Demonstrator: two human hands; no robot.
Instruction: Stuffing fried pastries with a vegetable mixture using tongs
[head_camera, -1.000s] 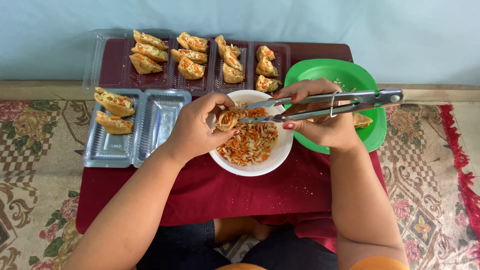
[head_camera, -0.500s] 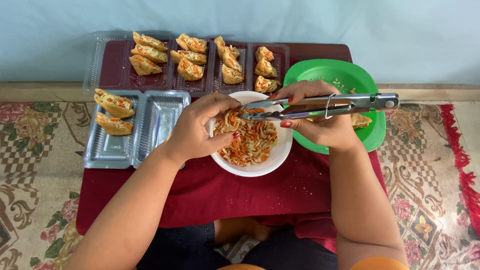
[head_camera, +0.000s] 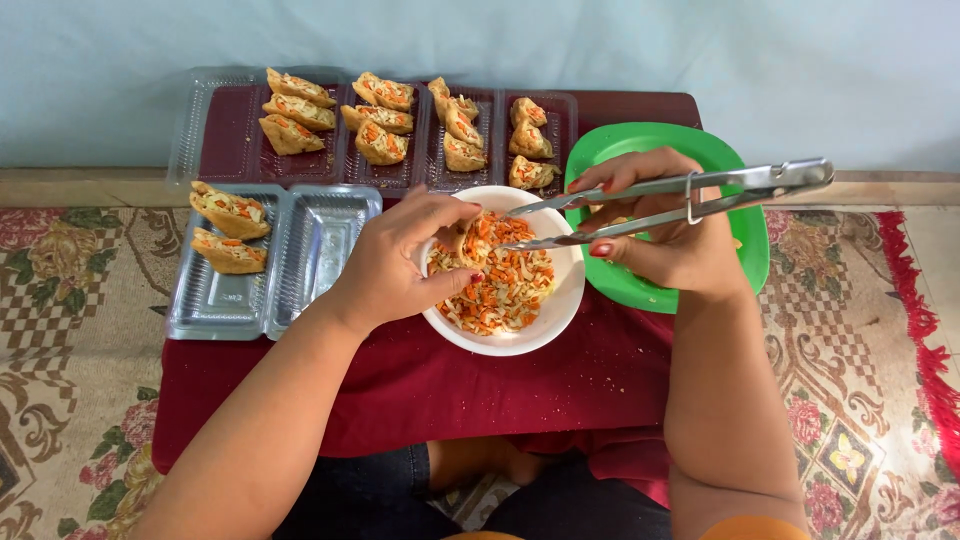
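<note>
Maroon cloth (head_camera: 560, 390) — white bowl (head_camera: 540, 335) (shredded filling); left hand (head_camera: 400, 265) pinches pocket (head_camera: 462, 240), right hand (head_camera: 670, 235) squeezes tongs (head_camera: 680, 200).

Probably a home floor: patterned carpet (head_camera: 60, 300), low cloth-covered table (head_camera: 480, 390).

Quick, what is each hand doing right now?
Left hand: closed on a tofu pocket over the white bowl.
Right hand: closed on metal tongs.

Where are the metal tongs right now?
In the head view, the metal tongs are in the right hand, right of centre, above the green plate, with their tips over the white bowl of shredded filling.
</note>
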